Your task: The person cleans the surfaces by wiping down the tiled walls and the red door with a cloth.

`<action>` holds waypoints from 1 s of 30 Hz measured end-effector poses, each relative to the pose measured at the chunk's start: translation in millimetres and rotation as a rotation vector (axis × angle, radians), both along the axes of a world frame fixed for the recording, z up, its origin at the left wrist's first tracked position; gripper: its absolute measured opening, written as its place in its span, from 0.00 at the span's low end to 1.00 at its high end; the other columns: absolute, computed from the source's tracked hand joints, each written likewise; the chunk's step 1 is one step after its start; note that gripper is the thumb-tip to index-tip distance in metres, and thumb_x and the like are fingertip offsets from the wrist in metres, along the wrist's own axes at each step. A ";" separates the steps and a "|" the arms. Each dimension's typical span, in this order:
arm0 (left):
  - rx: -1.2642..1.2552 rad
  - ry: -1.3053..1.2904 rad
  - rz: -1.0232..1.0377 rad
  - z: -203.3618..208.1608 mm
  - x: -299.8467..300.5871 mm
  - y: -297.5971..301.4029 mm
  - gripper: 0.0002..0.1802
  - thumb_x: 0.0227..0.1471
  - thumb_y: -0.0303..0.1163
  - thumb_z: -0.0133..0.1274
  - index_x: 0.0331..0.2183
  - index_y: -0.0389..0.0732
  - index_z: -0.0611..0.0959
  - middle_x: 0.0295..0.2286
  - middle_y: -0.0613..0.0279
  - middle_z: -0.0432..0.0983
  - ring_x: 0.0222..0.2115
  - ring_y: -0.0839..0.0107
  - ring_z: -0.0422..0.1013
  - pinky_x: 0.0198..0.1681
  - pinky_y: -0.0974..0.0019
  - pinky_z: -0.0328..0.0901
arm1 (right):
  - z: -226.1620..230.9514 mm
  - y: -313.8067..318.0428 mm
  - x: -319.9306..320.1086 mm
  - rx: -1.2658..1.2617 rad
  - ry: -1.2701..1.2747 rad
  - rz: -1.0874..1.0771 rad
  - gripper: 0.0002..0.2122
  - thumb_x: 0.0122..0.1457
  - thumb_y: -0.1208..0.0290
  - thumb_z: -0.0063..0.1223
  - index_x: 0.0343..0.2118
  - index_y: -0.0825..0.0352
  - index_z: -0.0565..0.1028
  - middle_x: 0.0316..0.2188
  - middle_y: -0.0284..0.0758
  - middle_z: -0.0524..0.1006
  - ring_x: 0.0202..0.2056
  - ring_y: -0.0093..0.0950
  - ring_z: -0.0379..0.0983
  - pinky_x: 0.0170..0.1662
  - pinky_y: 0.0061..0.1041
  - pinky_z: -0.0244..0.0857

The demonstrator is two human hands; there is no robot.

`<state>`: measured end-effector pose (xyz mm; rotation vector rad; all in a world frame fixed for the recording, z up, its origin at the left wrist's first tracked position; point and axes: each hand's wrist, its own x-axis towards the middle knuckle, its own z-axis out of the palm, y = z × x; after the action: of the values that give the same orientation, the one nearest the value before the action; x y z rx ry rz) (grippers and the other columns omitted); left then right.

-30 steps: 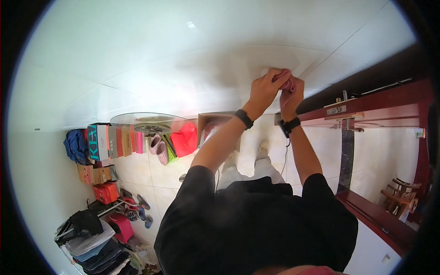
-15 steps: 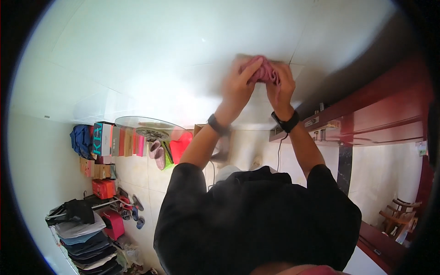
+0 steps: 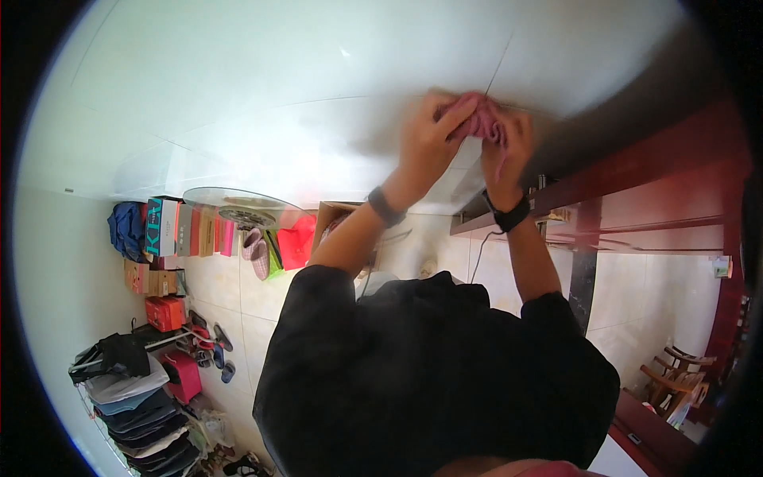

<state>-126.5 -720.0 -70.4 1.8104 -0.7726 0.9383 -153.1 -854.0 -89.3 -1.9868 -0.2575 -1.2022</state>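
Both of my arms reach up to a pale tiled wall (image 3: 334, 71), each with a dark band at the wrist. Between them is a bunched pink cloth (image 3: 481, 121). My left hand (image 3: 429, 143) is closed on its left side, thumb laid across the folds. The right side of the cloth is gripped by my right hand (image 3: 509, 155), and a loose end hangs down by that palm. The cloth appears pressed against the wall near a tile joint. Some fingers are slightly blurred and partly hidden by the cloth.
A dark red door (image 3: 636, 191) with metal lock parts stands close on the right. Along the wall at left are a round glass top (image 3: 246, 203), shoe boxes (image 3: 163, 226), a red bag (image 3: 296, 241) and an open carton (image 3: 330, 219). A clothes rack (image 3: 143, 413) and slippers (image 3: 226, 372) sit lower left.
Both hands have moved to the right along the wall with the pink cloth, toward the door side. The view has shifted slightly too. The grip on the cloth stays the same.
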 end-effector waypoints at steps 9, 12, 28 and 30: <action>0.218 0.328 0.117 -84.6 -20.9 29.4 0.23 0.43 0.21 0.61 0.44 0.50 0.83 0.36 0.63 0.75 0.31 0.64 0.76 0.31 0.65 0.71 | -91.6 24.0 -6.5 0.053 0.126 0.062 0.19 0.45 0.89 0.53 0.41 0.63 0.78 0.31 0.35 0.72 0.28 0.32 0.74 0.33 0.26 0.69; 0.086 0.200 0.138 -55.9 -19.1 14.8 0.23 0.44 0.21 0.60 0.44 0.49 0.82 0.36 0.62 0.74 0.32 0.62 0.75 0.31 0.64 0.70 | -63.2 20.7 2.8 0.040 0.085 0.086 0.19 0.47 0.88 0.54 0.42 0.64 0.78 0.31 0.35 0.72 0.27 0.30 0.73 0.32 0.25 0.69; 0.149 0.366 0.014 -79.9 -30.5 -1.1 0.24 0.42 0.20 0.59 0.44 0.48 0.81 0.39 0.61 0.74 0.31 0.60 0.75 0.31 0.63 0.71 | -83.5 1.3 -30.8 0.197 0.311 0.034 0.17 0.43 0.89 0.56 0.37 0.66 0.75 0.32 0.37 0.71 0.34 0.34 0.72 0.38 0.28 0.67; 0.238 0.501 0.024 -82.2 -45.0 15.5 0.25 0.42 0.20 0.59 0.45 0.49 0.80 0.39 0.62 0.74 0.31 0.60 0.76 0.31 0.63 0.71 | -86.1 7.1 -49.6 0.106 0.343 0.105 0.18 0.42 0.88 0.58 0.39 0.66 0.76 0.32 0.36 0.71 0.33 0.33 0.73 0.36 0.27 0.68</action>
<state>-171.5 -704.5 -152.7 2.1463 -0.5582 0.3827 -202.7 -846.9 -175.5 -2.0198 -0.1191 -0.7766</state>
